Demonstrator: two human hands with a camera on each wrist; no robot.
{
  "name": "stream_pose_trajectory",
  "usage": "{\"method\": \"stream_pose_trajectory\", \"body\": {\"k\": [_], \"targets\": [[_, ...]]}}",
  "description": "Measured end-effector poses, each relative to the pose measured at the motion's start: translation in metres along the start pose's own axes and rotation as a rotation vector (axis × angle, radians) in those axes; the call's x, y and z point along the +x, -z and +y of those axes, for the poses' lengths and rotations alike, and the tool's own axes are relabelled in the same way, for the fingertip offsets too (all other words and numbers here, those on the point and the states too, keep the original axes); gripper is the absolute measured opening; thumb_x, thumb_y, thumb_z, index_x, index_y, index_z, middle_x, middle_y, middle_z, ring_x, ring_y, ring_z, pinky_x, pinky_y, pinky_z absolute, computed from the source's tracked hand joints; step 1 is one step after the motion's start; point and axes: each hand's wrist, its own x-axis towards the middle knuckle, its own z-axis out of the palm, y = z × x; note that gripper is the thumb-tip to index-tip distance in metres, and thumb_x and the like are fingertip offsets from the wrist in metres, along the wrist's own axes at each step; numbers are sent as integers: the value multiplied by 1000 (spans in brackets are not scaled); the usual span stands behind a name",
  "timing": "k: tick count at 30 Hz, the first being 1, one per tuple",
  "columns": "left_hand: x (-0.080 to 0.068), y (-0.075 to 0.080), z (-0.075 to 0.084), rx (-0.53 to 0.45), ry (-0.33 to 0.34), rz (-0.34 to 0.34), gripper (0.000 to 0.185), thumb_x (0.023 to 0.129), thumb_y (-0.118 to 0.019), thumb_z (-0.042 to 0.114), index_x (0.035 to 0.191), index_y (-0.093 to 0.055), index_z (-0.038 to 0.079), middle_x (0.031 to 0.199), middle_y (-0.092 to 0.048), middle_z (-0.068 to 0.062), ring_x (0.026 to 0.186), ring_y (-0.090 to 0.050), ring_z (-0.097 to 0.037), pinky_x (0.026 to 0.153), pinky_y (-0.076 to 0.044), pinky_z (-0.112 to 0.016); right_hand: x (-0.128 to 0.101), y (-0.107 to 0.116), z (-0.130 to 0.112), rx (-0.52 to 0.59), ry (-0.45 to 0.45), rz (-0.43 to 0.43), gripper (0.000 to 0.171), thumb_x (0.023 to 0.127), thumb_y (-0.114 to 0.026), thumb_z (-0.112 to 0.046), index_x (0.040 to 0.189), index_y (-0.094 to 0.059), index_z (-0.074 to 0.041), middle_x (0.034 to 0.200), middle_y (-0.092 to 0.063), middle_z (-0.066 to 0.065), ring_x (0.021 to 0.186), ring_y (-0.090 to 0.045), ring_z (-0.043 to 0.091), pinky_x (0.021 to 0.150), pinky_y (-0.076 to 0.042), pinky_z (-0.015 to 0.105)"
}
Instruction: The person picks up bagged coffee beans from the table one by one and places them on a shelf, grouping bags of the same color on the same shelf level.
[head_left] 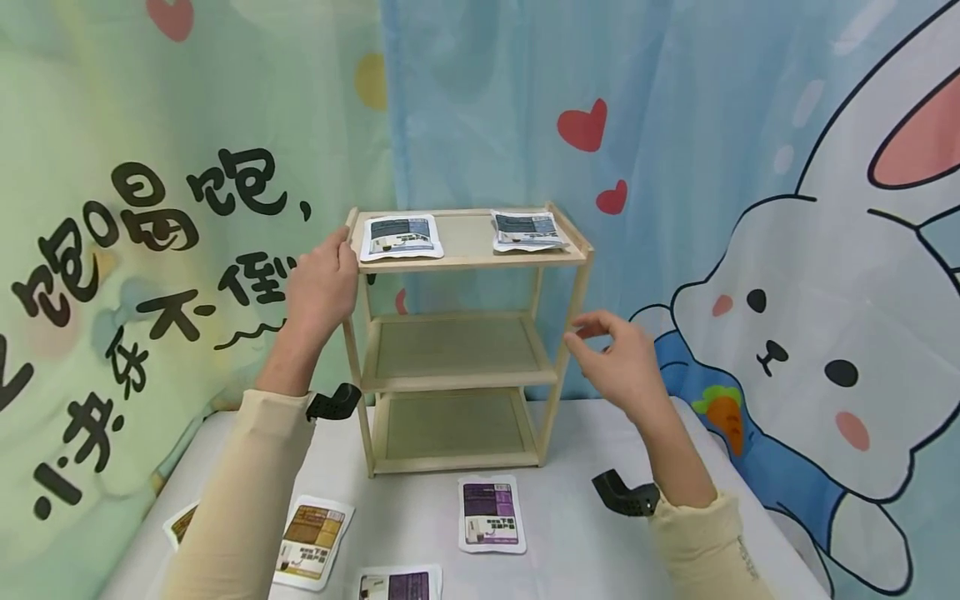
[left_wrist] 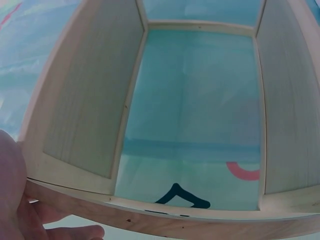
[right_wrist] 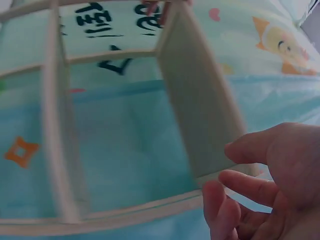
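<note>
The small three-level wooden shelf (head_left: 457, 342) stands at 12 o'clock on the white worktop (head_left: 570, 533) with two flat packets (head_left: 401, 236) on top, the left hand (head_left: 324, 279) grips its top corner, the right hand (head_left: 618, 358) hovers loosely open beside it, and four packets (head_left: 491, 514) lie at 6 o'clock.

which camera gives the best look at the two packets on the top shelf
The head view: both top-shelf packets lie in plain sight on the wooden rack. Both wrist views show only the rack's frame and panels, no packets.
</note>
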Motion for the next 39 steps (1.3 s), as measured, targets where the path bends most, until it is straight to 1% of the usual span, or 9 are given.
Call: {"method": "stream_pose_trajectory", "body": {"k": [4,6,9,13,24,29,35,38,39], "targets": [[1,1,1,16,-10,15,53,103,-22,29,146,-45,10,128,-59,-19,54,-41,-26,48,-33,-37,-16,-28,25,29,-51,-47,33,96,-61,-27,121,-63,-5,112,-62,14,76,-55,23,61,-45,35],[2,2,2,18,-17,25,53,103,-22,29,146,-46,10,131,-58,-19,53,-40,-25,48,-33,-36,-22,-43,35,42,-66,-76,31,96,-62,-24,120,-64,-4,109,-62,14,72,-54,22,60,-45,35],[3,3,3,15,-18,30,53,103,-22,29,146,-46,9,113,-64,-21,47,-34,-21,46,-32,-35,-30,-65,46,32,-72,-120,28,94,-64,-20,116,-65,-2,103,-63,12,73,-55,22,61,-44,35],[3,4,3,12,-15,33,52,103,-23,28,146,-46,9,95,-64,-21,45,-33,-19,45,-32,-35,-42,-91,58,16,-98,-171,27,91,-67,-17,112,-66,1,96,-64,10,83,-59,25,65,-47,37],[1,-2,1,12,-8,34,51,103,-25,28,145,-47,9,81,-58,-16,45,-33,-19,44,-31,-33,-82,-149,110,-95,-210,-256,34,83,-74,-18,110,-66,1,102,-64,21,95,-60,38,76,-47,52],[-1,-2,-1,17,-10,38,51,103,-25,28,145,-47,10,79,-57,-15,44,-32,-19,43,-31,-33,-94,-168,123,-107,-229,-222,37,78,-77,-18,108,-66,0,100,-64,22,95,-60,40,77,-47,54],[-2,-3,-2,18,-5,33,51,103,-25,29,145,-47,12,83,-60,-16,43,-32,-19,42,-30,-32,-107,-186,127,-111,-280,-192,48,76,-79,-23,115,-63,2,100,-61,21,95,-59,39,78,-47,55],[-3,-1,-2,16,-11,38,50,103,-26,28,145,-48,13,79,-59,-15,43,-31,-18,42,-29,-32,-110,-193,127,-124,-278,-149,52,74,-81,-25,114,-63,2,96,-60,18,89,-58,36,75,-47,53],[-2,-1,-2,14,-17,41,50,102,-26,29,145,-48,13,74,-56,-14,43,-30,-18,41,-29,-32,-111,-195,127,-127,-272,-133,53,73,-82,-26,114,-63,3,95,-60,18,88,-59,35,74,-47,53]]}}
